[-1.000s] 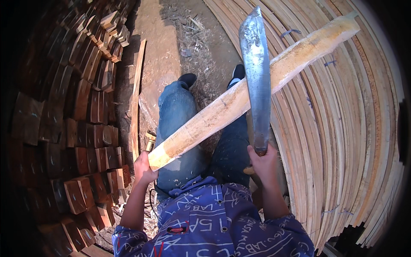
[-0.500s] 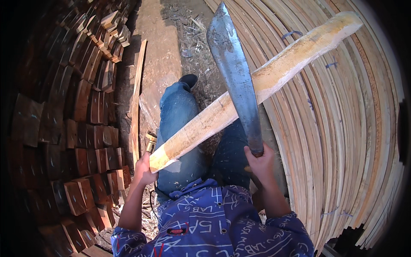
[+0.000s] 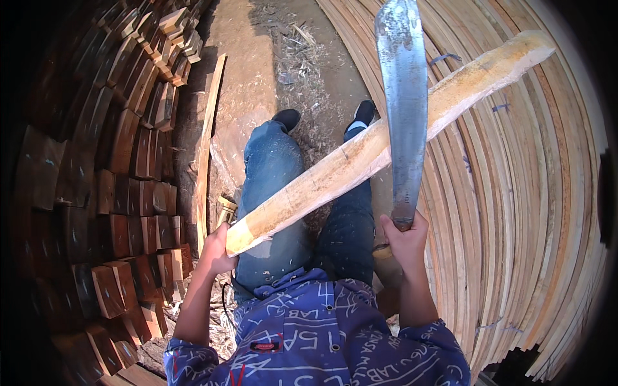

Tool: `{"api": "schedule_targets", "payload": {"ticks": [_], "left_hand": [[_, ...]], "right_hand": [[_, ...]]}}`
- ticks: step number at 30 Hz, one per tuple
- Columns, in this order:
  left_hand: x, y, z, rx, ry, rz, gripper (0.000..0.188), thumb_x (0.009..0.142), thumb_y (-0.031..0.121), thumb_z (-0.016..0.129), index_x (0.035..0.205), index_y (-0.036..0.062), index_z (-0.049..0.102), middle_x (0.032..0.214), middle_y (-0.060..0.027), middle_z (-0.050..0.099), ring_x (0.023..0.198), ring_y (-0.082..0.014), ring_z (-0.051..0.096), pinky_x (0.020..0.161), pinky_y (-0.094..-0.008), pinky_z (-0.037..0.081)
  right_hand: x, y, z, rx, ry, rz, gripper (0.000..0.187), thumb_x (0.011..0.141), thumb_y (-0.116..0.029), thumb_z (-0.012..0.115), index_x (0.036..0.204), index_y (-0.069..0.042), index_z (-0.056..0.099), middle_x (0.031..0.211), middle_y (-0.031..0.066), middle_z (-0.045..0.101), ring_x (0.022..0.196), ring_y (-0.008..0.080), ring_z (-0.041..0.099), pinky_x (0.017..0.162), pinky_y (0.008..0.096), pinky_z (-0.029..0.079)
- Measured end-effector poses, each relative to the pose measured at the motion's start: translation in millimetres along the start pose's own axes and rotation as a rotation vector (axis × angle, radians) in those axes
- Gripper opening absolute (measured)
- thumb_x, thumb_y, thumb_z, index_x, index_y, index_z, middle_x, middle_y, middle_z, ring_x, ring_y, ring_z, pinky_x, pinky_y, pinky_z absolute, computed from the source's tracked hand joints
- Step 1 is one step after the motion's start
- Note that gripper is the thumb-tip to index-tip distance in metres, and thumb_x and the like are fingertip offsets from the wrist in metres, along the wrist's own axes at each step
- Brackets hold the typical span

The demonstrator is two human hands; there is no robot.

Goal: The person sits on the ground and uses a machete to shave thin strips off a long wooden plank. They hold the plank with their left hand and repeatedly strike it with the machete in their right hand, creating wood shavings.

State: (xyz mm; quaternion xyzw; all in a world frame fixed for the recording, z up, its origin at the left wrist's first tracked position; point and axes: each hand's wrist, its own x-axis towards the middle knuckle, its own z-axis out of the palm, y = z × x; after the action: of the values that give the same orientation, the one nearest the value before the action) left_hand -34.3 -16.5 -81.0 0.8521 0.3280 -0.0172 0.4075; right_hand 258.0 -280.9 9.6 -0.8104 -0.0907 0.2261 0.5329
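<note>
My left hand point(image 3: 217, 251) grips the near end of a long, pale, rough-hewn wooden strip point(image 3: 322, 172). The strip slants over my thighs up to the far right. In my closed right hand point(image 3: 405, 237) is a machete point(image 3: 405, 96). Its broad grey blade points away from me and crosses in front of the strip; I cannot tell whether the two touch. The fist hides most of the machete's handle. A yellowish metal or wooden fitting point(image 3: 225, 209) shows just beyond my left hand.
Stacked wooden blocks point(image 3: 129, 225) rise along my left. A large pile of long, thin planks point(image 3: 502, 212), bundled with ties, lies on the right. A narrow wooden slat point(image 3: 209, 141) rests on the left side of the dirt ground, and shavings point(image 3: 302, 71) litter the ground ahead.
My right hand has swung the machete to the right, and its blade now stands more upright. The strip's far end has dipped slightly and shifted right. My right foot has come into view.
</note>
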Motion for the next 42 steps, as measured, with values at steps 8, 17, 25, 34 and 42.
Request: {"api": "schedule_targets", "payload": {"ticks": [8,17,25,34,42], "left_hand": [[-1.5,-0.6,-1.1,0.051,0.04,0.051,0.03,0.07,0.007,0.066,0.094,0.0017,0.049,0.086,-0.0258,0.062,0.086,-0.0468,0.062,0.072,-0.0465,0.051],[-3.1,4.6,-0.4,0.046,0.069,0.024,0.029,0.07,0.008,0.067,0.092,0.0015,0.049,0.087,-0.0251,0.062,0.085,-0.0462,0.063,0.071,-0.0467,0.051],[-3.1,-5.7,6.9,0.013,0.049,-0.002,0.029,0.069,0.005,0.065,0.093,0.0012,0.049,0.088,-0.0253,0.063,0.088,-0.0472,0.062,0.073,-0.047,0.052],[-8.3,0.5,1.7,0.062,0.102,-0.001,0.03,0.068,0.006,0.066,0.093,0.0009,0.049,0.085,-0.0259,0.062,0.086,-0.0467,0.062,0.073,-0.0476,0.051],[-2.1,-2.3,1.8,0.079,0.11,0.063,0.031,0.066,0.005,0.065,0.091,0.0005,0.048,0.082,-0.0254,0.059,0.082,-0.0469,0.061,0.071,-0.048,0.05]], "right_hand": [[-7.1,12.6,0.7,-0.128,-0.012,-0.138,0.013,0.083,-0.002,0.071,0.092,0.002,0.063,0.066,-0.0002,0.061,0.058,0.0057,0.054,0.053,0.0249,0.044],[-14.3,-3.3,7.0,-0.165,-0.068,0.012,0.021,0.083,-0.006,0.072,0.101,0.003,0.065,0.061,0.0011,0.059,0.052,0.0083,0.057,0.047,0.0249,0.043],[-10.1,1.9,9.2,-0.125,-0.023,-0.071,0.02,0.083,-0.005,0.072,0.1,0.003,0.065,0.066,0.0024,0.062,0.062,0.0062,0.058,0.056,0.0254,0.046],[0.8,4.9,7.7,-0.085,0.064,-0.145,0.017,0.083,-0.003,0.072,0.097,0.002,0.064,0.069,-0.0001,0.061,0.062,0.0076,0.056,0.058,0.0261,0.046],[-12.5,35.1,-5.1,0.025,0.16,-0.009,0.018,0.083,-0.005,0.073,0.097,0.003,0.064,0.065,0.0035,0.063,0.052,0.0091,0.057,0.049,0.0251,0.045]]}}
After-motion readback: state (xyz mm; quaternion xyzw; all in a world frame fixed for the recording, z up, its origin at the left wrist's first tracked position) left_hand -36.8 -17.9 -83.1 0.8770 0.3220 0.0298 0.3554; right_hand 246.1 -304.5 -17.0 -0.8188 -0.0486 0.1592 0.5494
